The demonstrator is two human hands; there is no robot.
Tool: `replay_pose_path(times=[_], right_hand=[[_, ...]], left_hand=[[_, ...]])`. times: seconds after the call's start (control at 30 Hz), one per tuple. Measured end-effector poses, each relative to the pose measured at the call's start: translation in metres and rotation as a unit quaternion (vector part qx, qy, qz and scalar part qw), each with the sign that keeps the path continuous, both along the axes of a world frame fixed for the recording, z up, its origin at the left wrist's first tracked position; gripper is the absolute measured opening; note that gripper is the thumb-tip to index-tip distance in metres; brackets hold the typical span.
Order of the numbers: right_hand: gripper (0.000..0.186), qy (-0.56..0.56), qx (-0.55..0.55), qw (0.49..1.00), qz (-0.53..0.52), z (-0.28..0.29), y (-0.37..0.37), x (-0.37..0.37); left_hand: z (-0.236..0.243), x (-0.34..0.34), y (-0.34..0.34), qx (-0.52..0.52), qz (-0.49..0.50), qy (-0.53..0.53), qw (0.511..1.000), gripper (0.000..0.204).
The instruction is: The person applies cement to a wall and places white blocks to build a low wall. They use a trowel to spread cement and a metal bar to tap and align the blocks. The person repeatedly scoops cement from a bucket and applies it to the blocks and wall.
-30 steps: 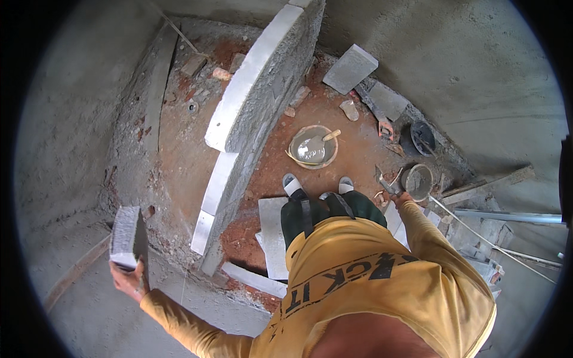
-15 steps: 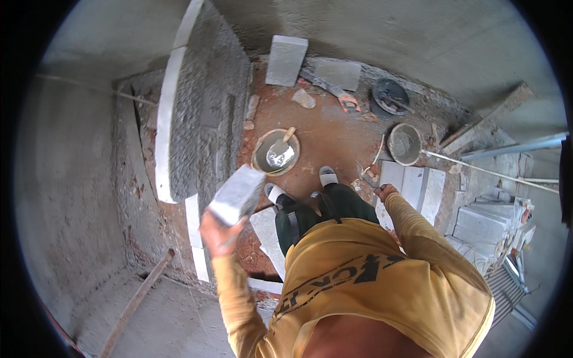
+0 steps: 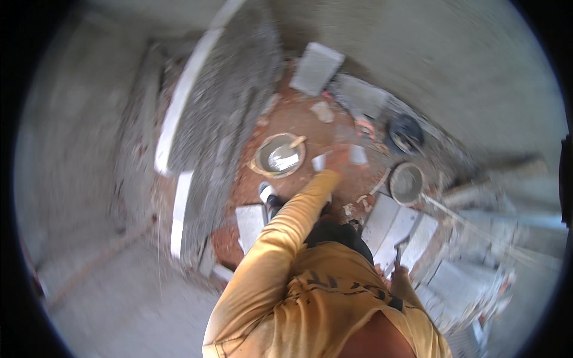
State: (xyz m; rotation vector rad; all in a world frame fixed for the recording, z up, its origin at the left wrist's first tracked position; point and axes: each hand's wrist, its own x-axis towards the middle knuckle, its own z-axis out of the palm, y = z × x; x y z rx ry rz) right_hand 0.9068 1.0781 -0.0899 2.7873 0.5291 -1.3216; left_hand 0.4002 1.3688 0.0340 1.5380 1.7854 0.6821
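My left arm reaches forward over the middle of the floor. My left hand [image 3: 340, 158], smeared by motion, is closed over a small white block [image 3: 358, 154] that shows on both sides of it. Left of that hand, a round bucket [image 3: 258, 162] holds a pale wet mix, with a wooden-handled trowel [image 3: 293, 144] in it. My right hand [image 3: 400, 273] is low at my right side, gripping the handle of what looks like a hammer [image 3: 401, 246]. Beneath that tool lie long white blocks [image 3: 382, 221].
A part-built wall [image 3: 224, 95] of rough grey blocks rises at my left. At the far side are a leaning block [image 3: 317, 68], an orange-handled saw [image 3: 364, 127] and a black bucket [image 3: 406, 134]. A second bucket [image 3: 407, 184] and stacked blocks [image 3: 459, 289] are on the right.
My left hand has swung from beside the wall to the middle, carrying the white block. My right hand has drawn back toward my body with the tool. The view has turned.
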Motion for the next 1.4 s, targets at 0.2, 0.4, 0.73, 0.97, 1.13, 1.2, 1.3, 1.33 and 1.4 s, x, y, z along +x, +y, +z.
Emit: replay_pose_path(times=[0.2,0.4,0.73,0.97,1.13,1.2,1.3,1.33,1.4], right_hand=[[0.04,0.039,-0.031,0.992,0.117,-0.001,0.104,0.019],[0.039,0.069,0.155,0.939,0.299,0.026,0.299,-0.047],[0.038,0.153,0.206,0.828,0.498,0.067,0.359,-0.251],[0.038,0.138,0.103,0.791,0.587,0.045,0.278,-0.314],[0.038,0.1,0.061,0.785,0.609,0.035,0.233,-0.326],[0.038,0.082,0.057,0.788,0.608,0.032,0.221,-0.327],[0.038,0.061,0.052,0.791,0.607,0.022,0.209,-0.321],[0.038,0.053,0.053,0.794,0.603,0.018,0.206,-0.319],[0.038,0.039,0.057,0.799,0.597,0.011,0.201,-0.319]], left_hand=[[0.203,0.018,-0.014,0.389,0.021,-0.36,0.848,0.012],[0.348,0.017,-0.086,0.617,-0.001,-0.437,0.654,0.021],[0.358,-0.045,-0.175,0.694,0.018,-0.491,0.527,0.034],[0.362,-0.09,-0.237,0.729,0.077,-0.429,0.528,0.04],[0.354,-0.123,-0.283,0.734,0.083,-0.377,0.559,0.045],[0.343,-0.134,-0.301,0.722,0.07,-0.342,0.597,0.047],[0.304,-0.156,-0.342,0.659,0.028,-0.321,0.68,0.05],[0.29,-0.164,-0.358,0.629,0.01,-0.325,0.706,0.05],[0.263,-0.174,-0.404,0.555,-0.029,-0.342,0.758,0.048]])
